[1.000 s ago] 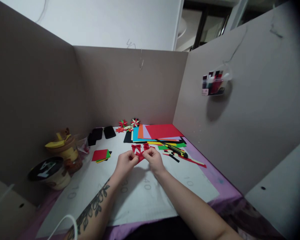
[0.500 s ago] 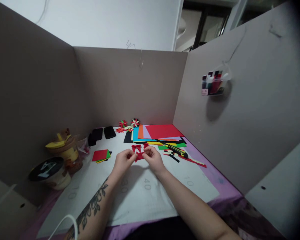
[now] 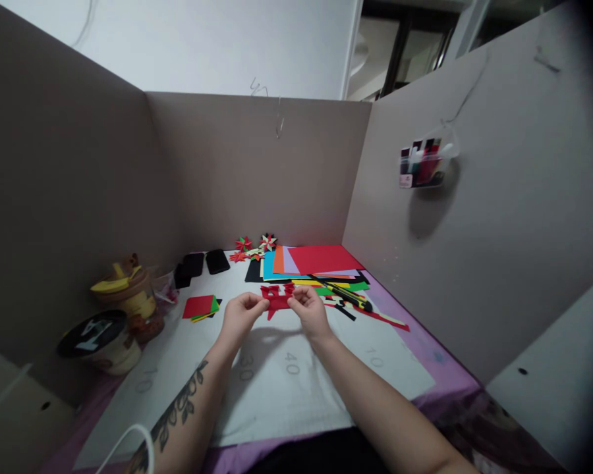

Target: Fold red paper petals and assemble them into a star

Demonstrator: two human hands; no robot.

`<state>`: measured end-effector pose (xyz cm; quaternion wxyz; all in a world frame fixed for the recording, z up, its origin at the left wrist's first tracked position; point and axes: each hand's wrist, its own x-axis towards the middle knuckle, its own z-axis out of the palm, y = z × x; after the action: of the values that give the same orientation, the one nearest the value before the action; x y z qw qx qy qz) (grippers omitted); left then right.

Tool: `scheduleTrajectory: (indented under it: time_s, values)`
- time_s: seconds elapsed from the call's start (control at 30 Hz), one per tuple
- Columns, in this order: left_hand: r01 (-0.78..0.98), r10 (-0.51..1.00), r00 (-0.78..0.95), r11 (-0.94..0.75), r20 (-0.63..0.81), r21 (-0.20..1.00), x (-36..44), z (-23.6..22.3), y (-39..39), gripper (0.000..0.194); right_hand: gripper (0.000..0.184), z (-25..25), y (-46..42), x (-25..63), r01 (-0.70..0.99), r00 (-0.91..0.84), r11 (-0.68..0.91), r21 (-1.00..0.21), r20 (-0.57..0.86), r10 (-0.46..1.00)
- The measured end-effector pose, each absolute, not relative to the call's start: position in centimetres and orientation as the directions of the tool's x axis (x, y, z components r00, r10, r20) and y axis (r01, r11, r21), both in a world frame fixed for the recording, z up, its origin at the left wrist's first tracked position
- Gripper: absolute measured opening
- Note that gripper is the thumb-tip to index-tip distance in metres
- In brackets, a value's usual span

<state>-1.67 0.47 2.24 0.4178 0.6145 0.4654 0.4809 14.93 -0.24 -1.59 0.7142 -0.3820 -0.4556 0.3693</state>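
Observation:
Between my two hands a small folded piece of red paper (image 3: 279, 302) is held up above the white mat (image 3: 271, 408). My left hand (image 3: 242, 317) pinches its left end between thumb and fingers. At the other end, my right hand (image 3: 310, 311) pinches it in the same way. Just beyond lie small folded red paper pieces (image 3: 269, 290), partly covered by the held one. A stack of red, green, yellow and black paper squares (image 3: 199, 307) lies left of my left hand. Right of my right hand are a yellow-and-black utility knife (image 3: 352, 297) and paper strips (image 3: 344, 313).
Large coloured sheets (image 3: 323, 260) are piled at the back, beside several folded paper stars (image 3: 267, 241). Two dark phone-like slabs (image 3: 217, 261) lie at back left. Tubs (image 3: 100, 342) stand along the left panel. A plastic cup (image 3: 427, 161) hangs on the right panel.
My hands have moved a little apart, and more of the red paper shows between them. My right hand has shifted slightly right.

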Motion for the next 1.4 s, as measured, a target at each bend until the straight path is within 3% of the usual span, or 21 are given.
scheduleTrajectory:
  time_s: [1.4]
  values:
    - [0.025,0.958,0.264,-0.127,0.117,0.992,-2.05,2.31,0.54,0.024,0.012,-2.2,0.01,15.13,-0.177,0.202,0.416,-0.892,0.381,0.902]
